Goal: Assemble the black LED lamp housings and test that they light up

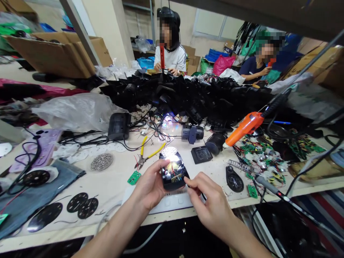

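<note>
My left hand (pixel 151 186) is wrapped round a small black lamp housing (pixel 173 172), holding it just above the table's front edge. The housing's top is open, with a lit white LED disc (pixel 170 152) and coloured wires showing inside. My right hand (pixel 211 204) is at the housing's lower right corner, thumb and forefinger pinched together against it. Whether those fingers hold something small is not visible. Under both hands lies a white power strip (pixel 166 204).
Yellow-handled pliers (pixel 146 154) and a small green circuit board (pixel 133 177) lie just left of the housing. An orange electric screwdriver (pixel 245 126) hangs on a cable at the right. Black housings (pixel 188 95) are heaped across the table's back. Two people sit beyond the heap.
</note>
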`<state>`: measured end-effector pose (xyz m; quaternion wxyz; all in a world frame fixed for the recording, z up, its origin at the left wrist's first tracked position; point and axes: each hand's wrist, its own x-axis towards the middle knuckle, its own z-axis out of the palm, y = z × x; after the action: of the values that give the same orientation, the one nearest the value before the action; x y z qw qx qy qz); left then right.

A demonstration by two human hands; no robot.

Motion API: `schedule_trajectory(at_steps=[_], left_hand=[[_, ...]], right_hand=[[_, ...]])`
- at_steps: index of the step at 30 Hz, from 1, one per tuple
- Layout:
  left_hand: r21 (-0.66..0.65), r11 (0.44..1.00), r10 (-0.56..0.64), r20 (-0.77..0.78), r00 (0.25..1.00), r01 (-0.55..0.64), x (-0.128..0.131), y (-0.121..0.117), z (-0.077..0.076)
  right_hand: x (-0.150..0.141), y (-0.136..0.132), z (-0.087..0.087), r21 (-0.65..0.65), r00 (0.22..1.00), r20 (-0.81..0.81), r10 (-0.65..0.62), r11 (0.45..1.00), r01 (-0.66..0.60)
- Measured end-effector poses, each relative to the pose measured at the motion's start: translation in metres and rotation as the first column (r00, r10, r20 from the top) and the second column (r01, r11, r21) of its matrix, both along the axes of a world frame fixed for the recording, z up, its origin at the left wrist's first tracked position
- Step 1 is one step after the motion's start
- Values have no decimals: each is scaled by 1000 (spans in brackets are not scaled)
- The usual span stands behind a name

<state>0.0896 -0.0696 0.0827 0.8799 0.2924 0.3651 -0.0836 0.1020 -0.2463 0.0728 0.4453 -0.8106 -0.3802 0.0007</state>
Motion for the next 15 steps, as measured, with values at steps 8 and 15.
schedule_trajectory(at_steps=[8,15], left_hand=[[-63,982,-184,-58,981,181,-26,-22,13],[-36,865,-501,-53,864,500,-11,-77,31]], right_hand=[[-53,-29,1,67,913,407,-35,998,9],[-95,-72,-5,134,793,518,-322,946,296]])
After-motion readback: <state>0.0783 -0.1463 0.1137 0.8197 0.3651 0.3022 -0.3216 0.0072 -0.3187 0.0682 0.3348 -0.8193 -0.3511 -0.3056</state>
